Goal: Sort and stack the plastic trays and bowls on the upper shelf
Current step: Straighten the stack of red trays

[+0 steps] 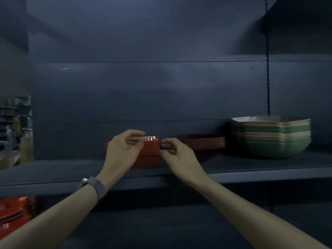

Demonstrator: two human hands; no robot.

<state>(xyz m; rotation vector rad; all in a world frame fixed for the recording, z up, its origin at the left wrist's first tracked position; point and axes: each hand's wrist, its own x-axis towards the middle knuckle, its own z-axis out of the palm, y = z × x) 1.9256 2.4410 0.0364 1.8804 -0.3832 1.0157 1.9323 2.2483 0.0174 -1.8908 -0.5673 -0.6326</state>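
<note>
Tray stack (pixel 150 152) pinched by left grip (pixel 124 150); right grip (pixel 177 152) curled alongside.

Hiding the left half of the red tray stack (pixel 150 152) behind the left hand (pixel 124 150). Covering the near end of the dark red stack (pixel 206 143) with the right hand (pixel 177 154). Blurring both hands' fingers (pixel 135 141), so not showing any grip. Cutting off the orange pile (pixel 14 212) at the left edge down below. Smearing the far things (pixel 16 123) at the left past naming.
</note>
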